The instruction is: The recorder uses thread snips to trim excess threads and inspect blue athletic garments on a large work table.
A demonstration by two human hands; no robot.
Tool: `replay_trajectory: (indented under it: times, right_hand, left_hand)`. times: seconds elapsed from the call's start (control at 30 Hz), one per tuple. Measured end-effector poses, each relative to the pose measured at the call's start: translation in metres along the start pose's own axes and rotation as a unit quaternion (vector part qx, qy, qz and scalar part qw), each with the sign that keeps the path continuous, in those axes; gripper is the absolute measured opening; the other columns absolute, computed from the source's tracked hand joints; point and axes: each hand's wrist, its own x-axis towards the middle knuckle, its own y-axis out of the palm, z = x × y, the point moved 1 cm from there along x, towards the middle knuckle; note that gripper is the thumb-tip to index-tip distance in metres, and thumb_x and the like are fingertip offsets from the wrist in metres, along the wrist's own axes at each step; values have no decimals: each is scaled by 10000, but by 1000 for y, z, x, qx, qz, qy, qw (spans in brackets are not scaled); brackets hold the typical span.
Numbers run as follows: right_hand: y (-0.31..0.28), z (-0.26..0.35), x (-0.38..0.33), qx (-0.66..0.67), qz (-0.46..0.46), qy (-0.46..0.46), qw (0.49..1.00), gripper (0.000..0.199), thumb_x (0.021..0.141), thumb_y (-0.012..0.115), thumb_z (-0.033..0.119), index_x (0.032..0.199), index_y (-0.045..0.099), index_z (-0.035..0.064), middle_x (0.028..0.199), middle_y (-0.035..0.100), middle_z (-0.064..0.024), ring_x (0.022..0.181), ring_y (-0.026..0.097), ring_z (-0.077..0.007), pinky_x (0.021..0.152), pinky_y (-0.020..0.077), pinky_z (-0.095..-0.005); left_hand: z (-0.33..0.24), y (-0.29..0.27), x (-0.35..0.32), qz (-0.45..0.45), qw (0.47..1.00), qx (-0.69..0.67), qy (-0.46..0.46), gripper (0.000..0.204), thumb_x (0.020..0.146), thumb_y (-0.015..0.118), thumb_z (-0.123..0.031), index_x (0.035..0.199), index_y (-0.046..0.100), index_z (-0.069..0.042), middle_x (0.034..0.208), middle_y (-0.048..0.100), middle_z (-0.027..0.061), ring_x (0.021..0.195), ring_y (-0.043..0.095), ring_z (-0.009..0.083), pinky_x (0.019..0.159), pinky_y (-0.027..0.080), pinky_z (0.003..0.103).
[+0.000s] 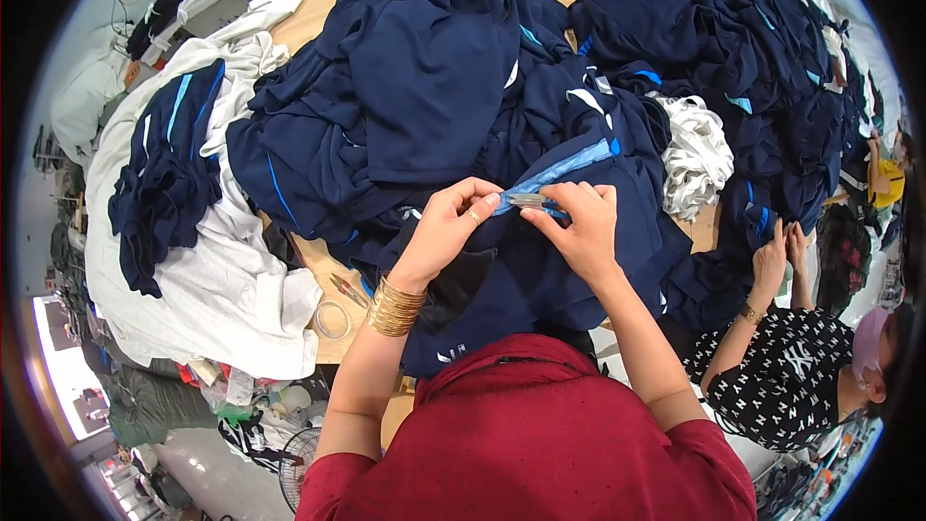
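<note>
A navy garment (588,280) lies spread in front of me, with a light-blue strip (564,166) running along its edge. My left hand (449,232) pinches the near end of that strip between thumb and fingertips. In my right hand (584,222) is a small pair of thread snips (527,201), its metal blades pointing left at the strip, close to my left fingertips. Whether the blades touch the cloth I cannot tell. My right fingers hide most of the snips' handle.
Navy garments (424,87) are heaped beyond my hands. White cloth (231,299) covers the left side; a bundle of white strips (696,154) sits right. Red-handled snips (349,289) and a tape roll (333,320) lie near my left forearm. A co-worker's hands (776,256) handle navy cloth at right.
</note>
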Motion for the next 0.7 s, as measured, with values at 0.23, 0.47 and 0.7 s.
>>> replay_trajectory:
  times: [0.23,0.47,0.7]
  right_hand:
    - [-7,6,2,-10,6,-13,1000,261,732,703,367,773,621,122,647,555,35,573,472,-131,647,277,-309]
    - [-4,6,0,-2,10,-21,1000,274,731,700,368,787,621,111,663,566,33,583,477,-135,652,281,-311]
    - [-2,8,-1,2,1,-13,1000,248,721,717,324,781,637,97,661,567,30,565,456,-131,650,283,-297]
  left_hand:
    - [3,2,-4,-3,999,-50,0,185,905,550,-151,978,611,7,777,519,-65,699,408,6,616,329,161]
    - [3,3,-7,-1,997,-76,-7,185,904,550,-153,982,613,2,789,522,-67,712,412,5,638,333,162]
    - [2,4,-7,-1,997,-77,-6,182,904,548,-148,981,612,4,786,521,-65,711,414,6,640,335,162]
